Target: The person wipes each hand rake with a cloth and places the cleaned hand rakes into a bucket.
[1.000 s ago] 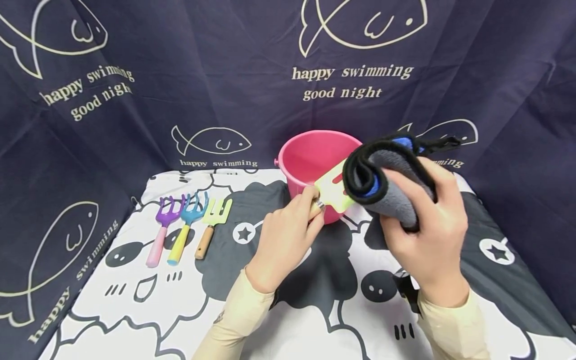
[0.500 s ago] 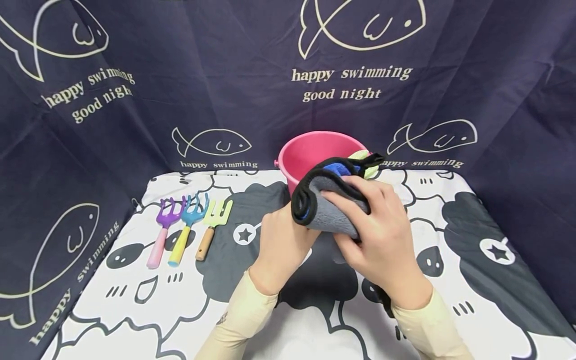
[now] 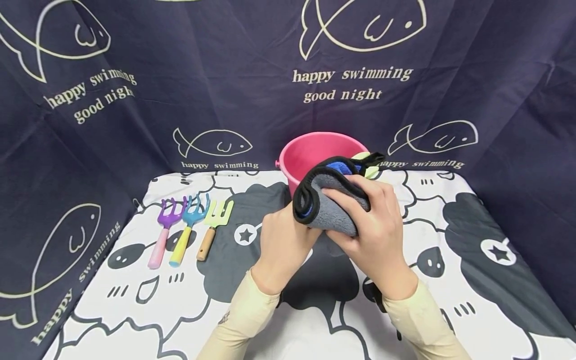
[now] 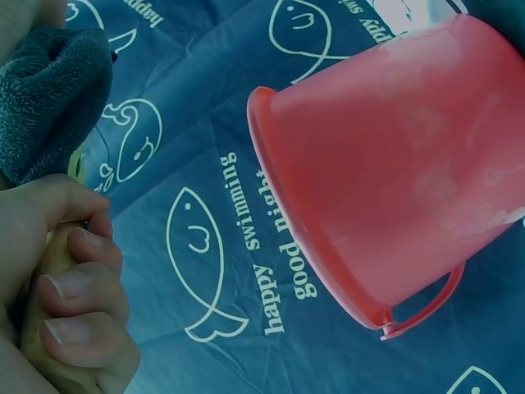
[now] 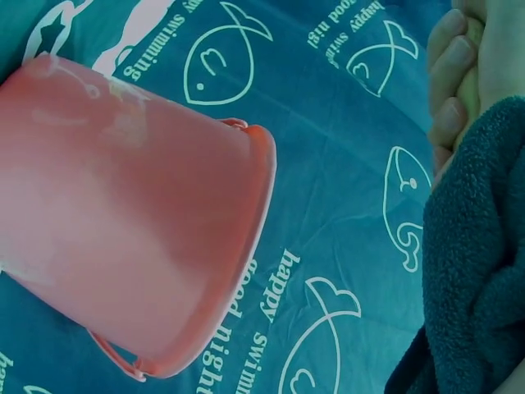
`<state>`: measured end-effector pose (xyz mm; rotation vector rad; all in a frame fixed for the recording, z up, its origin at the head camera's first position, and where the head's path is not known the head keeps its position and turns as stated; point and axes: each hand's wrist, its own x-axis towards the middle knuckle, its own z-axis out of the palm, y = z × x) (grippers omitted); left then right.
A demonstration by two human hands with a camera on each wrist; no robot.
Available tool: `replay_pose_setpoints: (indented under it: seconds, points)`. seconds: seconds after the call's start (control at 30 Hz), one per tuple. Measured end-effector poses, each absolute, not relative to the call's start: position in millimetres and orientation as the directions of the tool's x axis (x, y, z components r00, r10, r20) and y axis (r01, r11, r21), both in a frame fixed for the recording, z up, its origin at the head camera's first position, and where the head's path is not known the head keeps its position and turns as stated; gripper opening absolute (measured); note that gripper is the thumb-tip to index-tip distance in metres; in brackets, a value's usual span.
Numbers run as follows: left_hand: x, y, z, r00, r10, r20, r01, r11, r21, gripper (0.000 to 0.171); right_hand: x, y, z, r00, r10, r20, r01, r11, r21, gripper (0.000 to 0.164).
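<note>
Cloth (image 3: pixel 336 212), grey with black edging and some blue, is gripped by the right hand (image 3: pixel 380 227) before the pink bucket (image 3: pixel 310 156), blocking its lower front. It hides most of a pale-green tool (image 3: pixel 371 172); the left hand (image 3: pixel 283 247) grips its tan handle (image 4: pixel 56 263). Leftward, a purple fork (image 3: pixel 169 220), blue fork (image 3: pixel 193 218) and green fork (image 3: pixel 216 220) lie together.

The cartoon-printed cloth (image 3: pixel 297 332) bears a purple fork (image 3: pixel 165 230), blue fork (image 3: pixel 186 233), green fork (image 3: pixel 211 231) — and a pink bucket (image 3: pixel 319 147).
</note>
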<state>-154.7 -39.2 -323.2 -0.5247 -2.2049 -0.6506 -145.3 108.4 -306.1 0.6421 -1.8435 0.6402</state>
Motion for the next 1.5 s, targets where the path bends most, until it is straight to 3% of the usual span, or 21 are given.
replay_pose_setpoints:
  seconds: [0.33,1.0,1.5]
  points:
    - [-154.4,-37.2,-322.3,-0.616,0.195,0.763,0.559,0.791,0.248,0.021,-149.0,116.1,-306.8,-0.339,-0.087,0.937,-0.656,0.736,-0.169,0.038]
    - [-155.6,-38.3,-320.3,-0.623,0.226,0.749,0.55,0.807,0.214,0.01,-153.5,122.6,-307.1,-0.37,0.023,0.929,-0.581,0.775,-0.25,0.038]
    - [-156.3,-37.9,-320.8,-0.62,0.229,0.75,0.544,0.814,0.201,0.014,-160.8,134.5,-308.3,-0.402,0.107,0.909,-0.553,0.763,-0.335,0.041]
